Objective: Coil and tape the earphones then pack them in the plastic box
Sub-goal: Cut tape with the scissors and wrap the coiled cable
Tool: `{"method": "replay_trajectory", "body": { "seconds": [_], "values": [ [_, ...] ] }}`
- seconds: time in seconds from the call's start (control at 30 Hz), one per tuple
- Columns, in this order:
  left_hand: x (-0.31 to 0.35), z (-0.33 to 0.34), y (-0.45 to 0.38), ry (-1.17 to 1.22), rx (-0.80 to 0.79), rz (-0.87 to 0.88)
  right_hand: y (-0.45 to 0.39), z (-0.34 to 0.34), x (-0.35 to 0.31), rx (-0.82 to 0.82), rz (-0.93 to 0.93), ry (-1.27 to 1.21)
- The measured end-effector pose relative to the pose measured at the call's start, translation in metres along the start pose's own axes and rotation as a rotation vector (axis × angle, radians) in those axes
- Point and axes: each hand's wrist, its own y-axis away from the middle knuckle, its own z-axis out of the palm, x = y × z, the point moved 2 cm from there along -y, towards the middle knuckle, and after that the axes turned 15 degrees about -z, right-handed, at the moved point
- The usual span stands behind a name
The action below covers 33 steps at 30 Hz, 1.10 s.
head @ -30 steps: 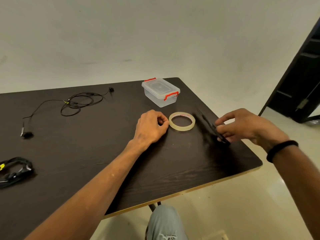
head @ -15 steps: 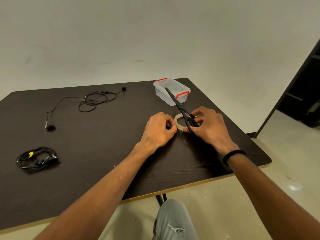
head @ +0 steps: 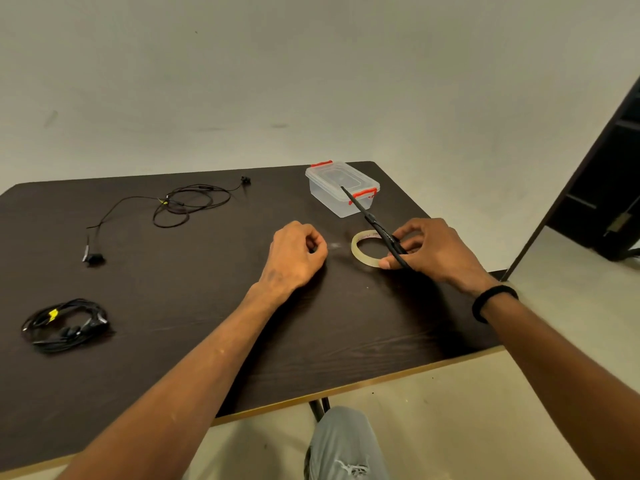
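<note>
Right hand (head: pixel 436 251) grips the scissors (head: pixel 375 226) over the tape roll (head: pixel 360 252) mid-frame, seemingly to cut a strip, while the left hand (head: pixel 298 254) rests curled — whether pinching a tape end, I can't tell.

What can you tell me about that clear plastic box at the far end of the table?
The plastic box is small, rectangular and see-through, with a clear lid on top held by two red clips, one at each short end. It stands upright near the far right corner of the dark table. Nothing can be made out inside. The scissors' tip crosses before it in view; contact is unclear.
</note>
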Motion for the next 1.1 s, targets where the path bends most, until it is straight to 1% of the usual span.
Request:
{"method": "replay_trajectory", "body": {
  "seconds": [0.07, 0.17, 0.2, 0.27, 0.3, 0.37, 0.43, 0.53, 0.6, 0.8, 1.1],
  "values": [
    [0.001, 0.001, 0.001, -0.005, -0.016, 0.005, 0.001, -0.003, -0.001, 0.014, -0.027, -0.047],
    [0.001, 0.001, 0.002, 0.012, -0.019, 0.001, 0.012, -0.008, -0.015, 0.119, -0.086, -0.12],
    [0.0, 0.0, 0.003, 0.013, -0.021, 0.001, 0.018, -0.009, -0.022, 0.156, -0.098, -0.172],
    [0.002, -0.001, 0.005, 0.011, -0.019, 0.011, 0.035, -0.009, -0.037, 0.175, -0.07, -0.384],
    [0.002, -0.001, 0.006, 0.012, -0.017, 0.017, 0.044, -0.008, -0.043, 0.139, -0.029, -0.51],
    [0.001, -0.001, 0.006, 0.007, -0.009, 0.027, 0.063, -0.004, -0.052, 0.001, 0.091, -0.73],
    [0.001, 0.0, 0.006, -0.004, 0.013, 0.042, 0.077, 0.0, -0.057, -0.101, 0.24, -0.836],
    [0.001, -0.001, 0.009, -0.018, 0.048, 0.065, 0.086, 0.004, -0.06, -0.15, 0.423, -0.889],
    [0.002, -0.001, 0.011, -0.025, 0.053, 0.065, 0.085, 0.007, -0.061, -0.158, 0.472, -0.901],
    [0.002, -0.003, 0.012, -0.03, 0.062, 0.075, 0.073, 0.014, -0.066, -0.112, 0.515, -0.953],
    [0.001, -0.002, 0.012, -0.03, 0.085, 0.112, 0.066, 0.024, -0.069, -0.076, 0.5, -0.997]
  ]
}}
